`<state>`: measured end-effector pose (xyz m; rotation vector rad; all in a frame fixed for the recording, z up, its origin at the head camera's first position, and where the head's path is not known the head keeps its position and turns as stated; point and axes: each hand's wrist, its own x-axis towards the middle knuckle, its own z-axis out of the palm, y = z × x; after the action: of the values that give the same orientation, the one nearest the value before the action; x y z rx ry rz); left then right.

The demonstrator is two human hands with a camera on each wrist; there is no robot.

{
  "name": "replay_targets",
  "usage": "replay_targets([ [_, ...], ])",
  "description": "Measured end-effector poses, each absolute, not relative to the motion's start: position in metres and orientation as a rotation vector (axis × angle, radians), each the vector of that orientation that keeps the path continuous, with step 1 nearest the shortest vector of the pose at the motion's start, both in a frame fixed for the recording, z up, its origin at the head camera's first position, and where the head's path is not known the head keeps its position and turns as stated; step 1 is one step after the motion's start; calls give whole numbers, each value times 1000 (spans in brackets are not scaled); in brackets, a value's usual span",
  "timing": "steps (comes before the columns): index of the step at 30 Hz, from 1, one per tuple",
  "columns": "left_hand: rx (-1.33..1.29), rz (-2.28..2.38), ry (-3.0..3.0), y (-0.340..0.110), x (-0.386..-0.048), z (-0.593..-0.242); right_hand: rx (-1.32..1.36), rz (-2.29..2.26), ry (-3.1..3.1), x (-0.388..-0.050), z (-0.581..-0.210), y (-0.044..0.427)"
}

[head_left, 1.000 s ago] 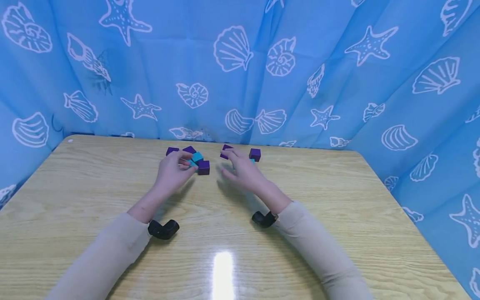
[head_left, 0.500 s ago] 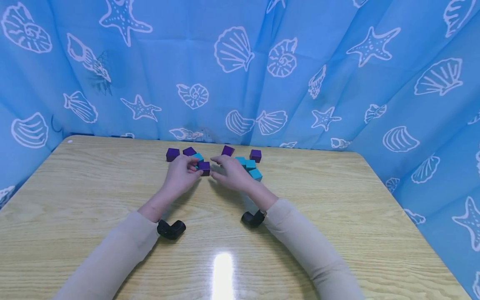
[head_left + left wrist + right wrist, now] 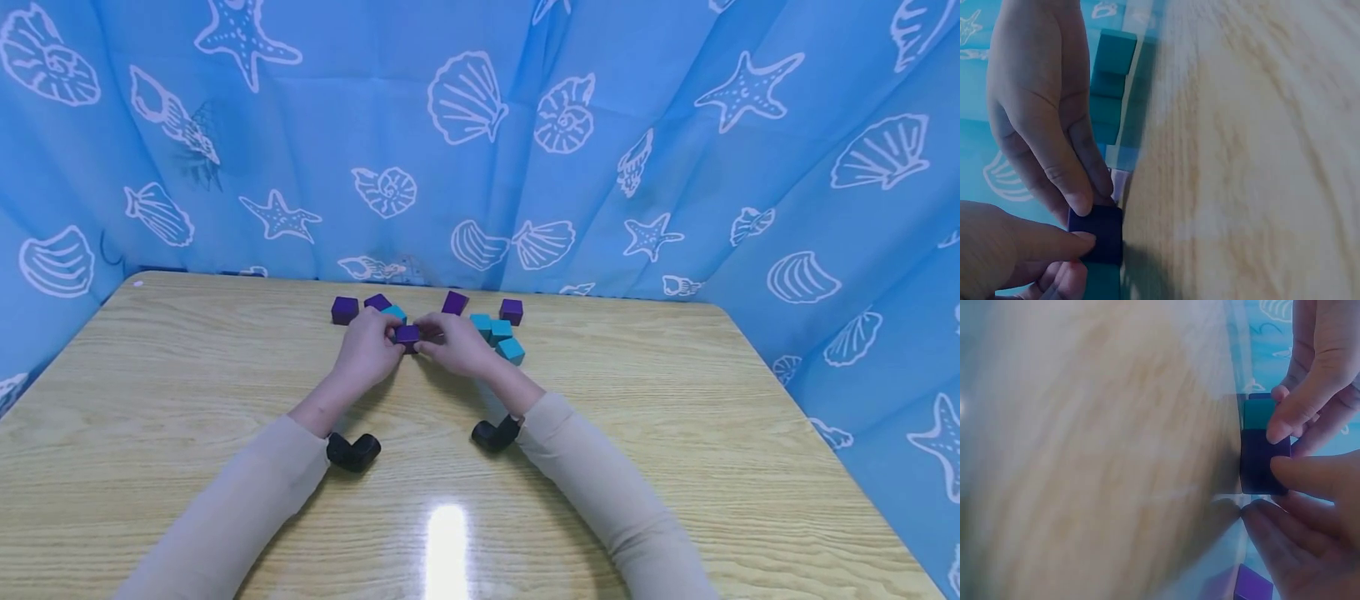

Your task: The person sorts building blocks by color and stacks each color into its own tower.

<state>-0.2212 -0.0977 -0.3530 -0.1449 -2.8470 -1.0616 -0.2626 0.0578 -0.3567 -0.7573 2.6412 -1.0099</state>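
A purple block (image 3: 407, 334) sits between the two hands near the back of the table. My left hand (image 3: 367, 350) grips it from the left, its thumb on the front of the purple block (image 3: 1105, 234). From the right, my right hand (image 3: 453, 345) pinches the same block, its thumb against the purple block (image 3: 1261, 459) in the right wrist view. A teal block (image 3: 1259, 414) is against its left side, partly hidden by my left hand. Behind my left hand, a teal block (image 3: 393, 313) shows beside another purple block (image 3: 377, 302).
Three teal blocks (image 3: 500, 331) stand close together right of my right hand. Purple blocks lie behind them (image 3: 512, 312), behind my right hand (image 3: 454, 302) and at the left (image 3: 345, 310). The wooden table (image 3: 675, 400) meets a blue shell-patterned curtain (image 3: 322, 125) at the back.
My right hand has moved left, away from the teal blocks, and now touches the purple block. My left hand has shifted slightly right, and its fingers have come onto the same block.
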Motion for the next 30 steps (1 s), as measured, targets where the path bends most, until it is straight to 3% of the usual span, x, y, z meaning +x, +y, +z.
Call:
replay_targets([
  [30, -313, -1432, -2678, -126, -198, -351, -636, -1439, 2409, -239, -344, 65],
])
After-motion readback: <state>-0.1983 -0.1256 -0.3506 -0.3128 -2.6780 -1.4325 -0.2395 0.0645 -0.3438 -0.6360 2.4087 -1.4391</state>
